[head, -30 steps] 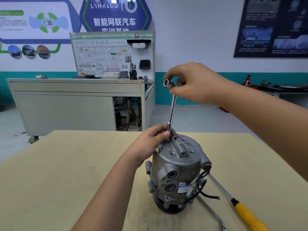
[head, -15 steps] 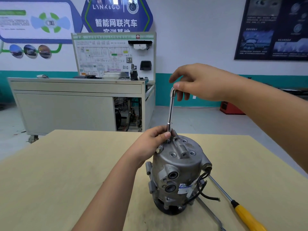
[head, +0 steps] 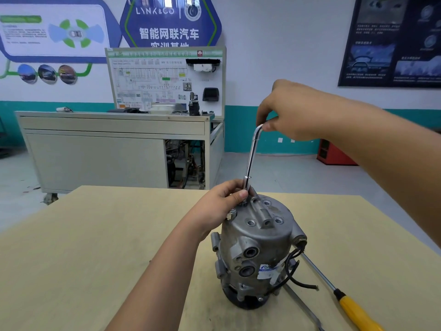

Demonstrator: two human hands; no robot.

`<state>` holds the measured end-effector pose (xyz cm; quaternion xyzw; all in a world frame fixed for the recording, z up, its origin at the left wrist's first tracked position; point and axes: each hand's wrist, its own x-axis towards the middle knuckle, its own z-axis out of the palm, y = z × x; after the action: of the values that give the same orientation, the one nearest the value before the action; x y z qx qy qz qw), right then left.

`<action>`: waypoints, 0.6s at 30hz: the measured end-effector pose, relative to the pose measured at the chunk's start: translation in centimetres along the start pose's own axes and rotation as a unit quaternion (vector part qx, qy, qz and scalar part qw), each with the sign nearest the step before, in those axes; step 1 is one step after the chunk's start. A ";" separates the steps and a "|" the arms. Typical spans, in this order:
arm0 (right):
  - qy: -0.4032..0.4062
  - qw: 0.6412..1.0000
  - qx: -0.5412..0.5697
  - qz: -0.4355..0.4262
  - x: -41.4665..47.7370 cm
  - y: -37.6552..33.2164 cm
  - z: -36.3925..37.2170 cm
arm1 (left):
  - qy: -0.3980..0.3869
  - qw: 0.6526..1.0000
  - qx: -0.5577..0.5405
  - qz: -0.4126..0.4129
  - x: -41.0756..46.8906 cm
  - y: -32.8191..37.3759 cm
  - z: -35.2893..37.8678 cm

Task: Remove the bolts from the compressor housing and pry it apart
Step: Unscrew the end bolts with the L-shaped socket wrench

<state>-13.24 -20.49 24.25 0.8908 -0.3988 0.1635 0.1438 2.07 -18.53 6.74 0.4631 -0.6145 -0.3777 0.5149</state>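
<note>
Grey cast-metal compressor housing: upright on the pale wooden tabletop. Chrome L-shaped socket wrench: vertical, seated on the housing's top rim. Left hand: fingers pinched around the wrench's lower end. Right hand: fingers closed over the bent top. Yellow-handled screwdriver: lying just right of the housing.

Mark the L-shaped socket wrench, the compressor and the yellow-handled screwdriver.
L-shaped socket wrench (head: 250,158): head view, middle of the upright shaft.
Compressor (head: 257,237): head view, side of the grey housing.
Yellow-handled screwdriver (head: 355,311): head view, on the yellow handle.
</note>
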 end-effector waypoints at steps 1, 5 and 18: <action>0.009 1.000 -0.010 -0.002 0.0 -0.1 0.0 | 0.000 1.000 0.000 0.000 0.0 0.0 0.0; 0.031 1.000 -0.003 0.003 -0.3 -0.5 0.1 | 0.003 1.000 -0.005 0.000 0.0 0.0 0.0; 0.036 0.998 0.021 -0.042 0.0 -1.5 2.2 | -0.002 1.000 -0.014 -0.010 0.0 0.0 -0.1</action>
<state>-11.75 -20.39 22.06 0.9032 -0.3519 0.1977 0.1460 2.14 -18.51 6.76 0.4618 -0.6053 -0.3923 0.5162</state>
